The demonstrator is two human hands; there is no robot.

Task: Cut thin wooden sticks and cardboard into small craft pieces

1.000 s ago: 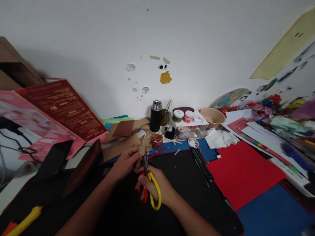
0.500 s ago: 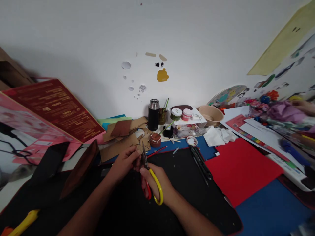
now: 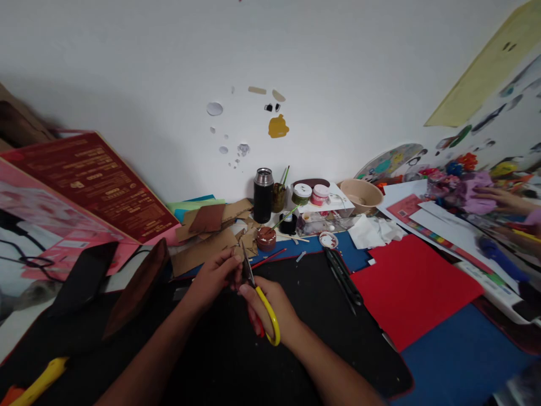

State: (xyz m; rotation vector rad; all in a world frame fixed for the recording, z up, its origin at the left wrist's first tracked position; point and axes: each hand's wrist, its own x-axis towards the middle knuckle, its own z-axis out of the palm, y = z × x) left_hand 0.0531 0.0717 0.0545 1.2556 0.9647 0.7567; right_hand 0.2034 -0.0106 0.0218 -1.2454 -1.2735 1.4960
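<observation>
My right hand is closed around the scissors, which have one yellow and one red handle loop. The blades point up and away, beside the fingertips of my left hand. Those fingers pinch a small brown piece that looks like cardboard; its lower part is hidden by the fingers. Both hands are over the black mat. Just beyond them lie torn cardboard pieces and a jar of brown paint.
A black bottle stands by the wall, with paint jars and a beige bowl to its right. Red paper and a black cutter lie at the right. Another person's hand is at the far right. A brown boat-shaped piece lies left.
The scissor handles have drawn closer together, with less of the red loop showing. At the far right, the other person's hand has moved left onto the purple material.
</observation>
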